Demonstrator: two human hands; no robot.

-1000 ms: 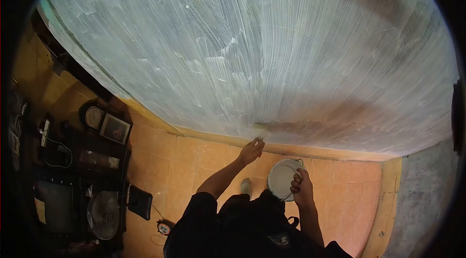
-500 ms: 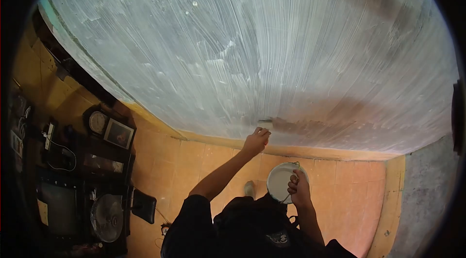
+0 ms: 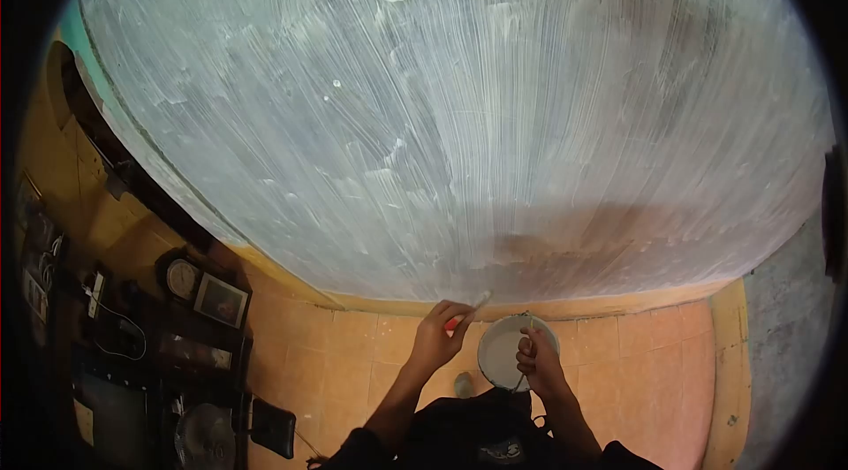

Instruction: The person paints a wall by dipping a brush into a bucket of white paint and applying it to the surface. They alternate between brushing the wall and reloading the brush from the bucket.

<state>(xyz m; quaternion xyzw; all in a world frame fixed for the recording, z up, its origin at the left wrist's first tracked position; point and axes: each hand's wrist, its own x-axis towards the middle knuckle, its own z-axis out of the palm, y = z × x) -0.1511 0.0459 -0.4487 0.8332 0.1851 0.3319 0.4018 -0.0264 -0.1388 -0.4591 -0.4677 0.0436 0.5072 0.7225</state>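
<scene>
Near the foot of the wall, my left hand is closed around the red handle of a brush; the brush's pale tip points up and right, and whether it touches the wall I cannot tell. Fingers wrapped round its wire handle, my right hand holds a round bucket containing a whitish liquid. The bucket hangs over the tiles, right of the brush. White streaky strokes cover the large wall in front of me, with a browner, thinly coated area low on the right.
Orange floor tiles run along the wall's base. On the left stand dark furniture with a framed picture, a clock, a fan and a power strip with a white cable. A grey wall is at the right.
My left hand has come down and left from the wall with the brush, closer to the bucket. My right hand still holds the bucket. The view has tilted upward.
</scene>
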